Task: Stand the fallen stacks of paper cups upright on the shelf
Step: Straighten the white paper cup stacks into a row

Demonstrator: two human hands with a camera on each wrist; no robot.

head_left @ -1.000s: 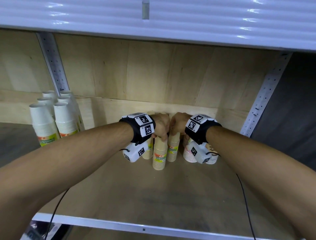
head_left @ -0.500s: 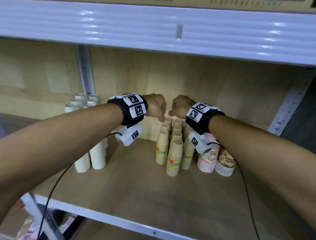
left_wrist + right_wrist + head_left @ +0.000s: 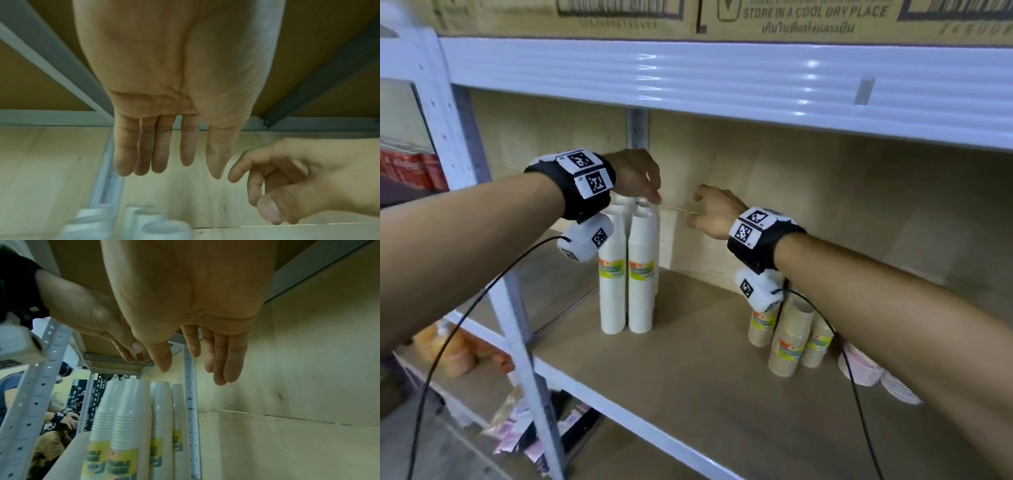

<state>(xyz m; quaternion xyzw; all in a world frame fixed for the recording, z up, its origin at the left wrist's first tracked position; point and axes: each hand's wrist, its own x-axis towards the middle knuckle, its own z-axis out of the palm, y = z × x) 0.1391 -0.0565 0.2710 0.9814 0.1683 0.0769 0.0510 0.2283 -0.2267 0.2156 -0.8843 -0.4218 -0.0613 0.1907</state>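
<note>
Both hands hold nothing: the left hand (image 3: pixel 635 176) hangs flat-fingered just above the white cups (image 3: pixel 641 270), the right hand (image 3: pixel 714 212) loosely curled beside them. The white and brown cups (image 3: pixel 789 337) stand upright on the shelf (image 3: pixel 688 370).

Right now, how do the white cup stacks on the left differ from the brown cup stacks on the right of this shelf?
The white cup stacks are plain white and tall, topping out just under the left hand; the brown cup stacks are kraft-coloured and much shorter. The white ones stand near the shelf's left post, the brown ones further right, below the right forearm. Both groups stand upright on the shelf board, wear green-and-yellow labels, and neither is held.
</note>
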